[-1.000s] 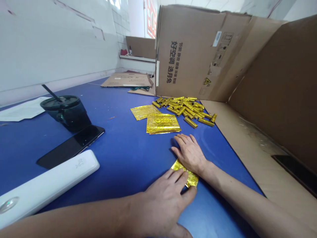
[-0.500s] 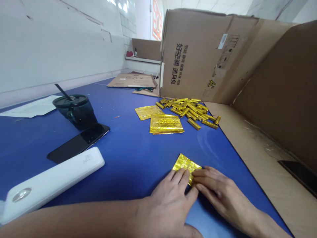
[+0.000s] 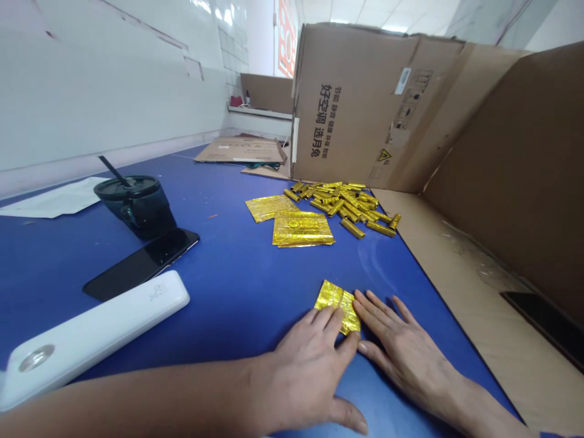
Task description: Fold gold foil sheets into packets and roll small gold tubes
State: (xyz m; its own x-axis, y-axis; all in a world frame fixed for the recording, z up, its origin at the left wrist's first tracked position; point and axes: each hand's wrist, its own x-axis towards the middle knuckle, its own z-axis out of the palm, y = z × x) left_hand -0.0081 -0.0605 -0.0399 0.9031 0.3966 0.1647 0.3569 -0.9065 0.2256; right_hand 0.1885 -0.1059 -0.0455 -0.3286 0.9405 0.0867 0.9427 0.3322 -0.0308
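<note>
A folded gold foil packet [image 3: 336,306] lies on the blue tabletop [image 3: 219,292] between my hands. The fingers of my left hand [image 3: 305,371] rest flat on its lower left edge. My right hand [image 3: 401,347] lies with its fingers spread, its fingertips just right of the packet, and I cannot tell if they touch it. Farther off, beyond both hands, are a heap of small gold foil rolls [image 3: 340,207] and two flat gold foil sheets [image 3: 271,208] [image 3: 303,229].
A white oblong device [image 3: 91,328], a black phone [image 3: 141,264] and a dark lidded cup with a straw [image 3: 134,207] stand left on the table. A cardboard box [image 3: 356,103] and cardboard sheet [image 3: 456,255] border the far and right sides.
My right hand has slid off the top of the packet to its right and its fingers have spread. The left hand stays on the packet, which now looks narrower.
</note>
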